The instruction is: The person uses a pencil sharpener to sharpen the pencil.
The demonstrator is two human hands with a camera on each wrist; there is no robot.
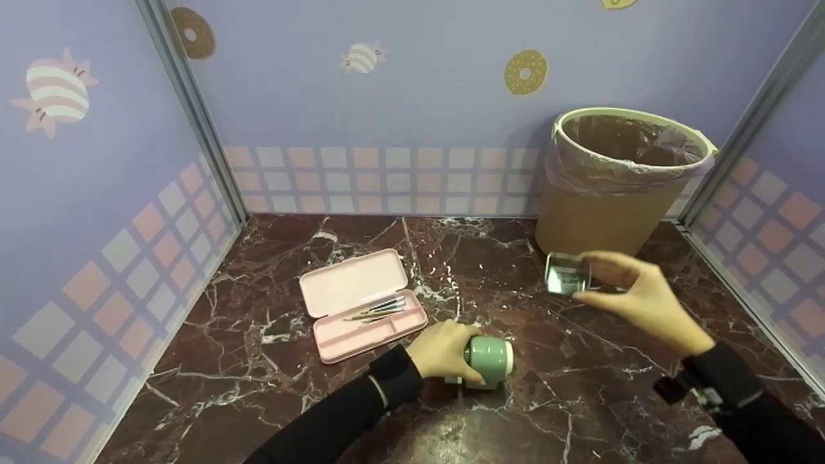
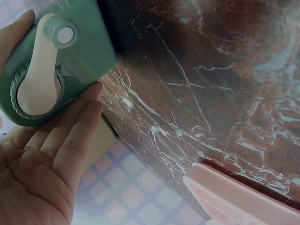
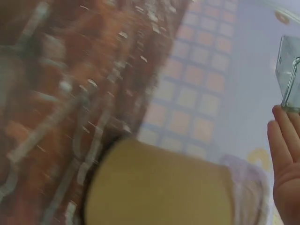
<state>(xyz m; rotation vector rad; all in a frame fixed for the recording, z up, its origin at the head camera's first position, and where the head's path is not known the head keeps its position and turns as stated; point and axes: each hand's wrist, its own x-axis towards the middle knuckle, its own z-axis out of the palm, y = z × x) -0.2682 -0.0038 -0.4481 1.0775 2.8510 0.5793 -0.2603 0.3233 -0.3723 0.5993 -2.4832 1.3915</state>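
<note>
My left hand [image 1: 445, 351] grips a green crank pencil sharpener [image 1: 488, 361] on the dark marbled tabletop. In the left wrist view its white crank handle [image 2: 40, 79] shows, with my fingers along the lower side of the green body. Off to the right, my right hand [image 1: 635, 293] pinches a small clear plastic shavings container [image 1: 568, 274] above the tabletop, in front of the trash bin. Only part of that clear container [image 3: 291, 77] shows at the edge of the right wrist view, above my fingertips. Whether shavings are inside it I cannot tell.
A pink pencil case [image 1: 354, 283] lies with its lid up, several pencils [image 1: 380, 310] in one compartment. Pale shavings [image 1: 449, 274] are scattered behind the sharpener. The tan trash bin [image 1: 593, 219], lined with a plastic bag, stands at the back right near the patterned walls.
</note>
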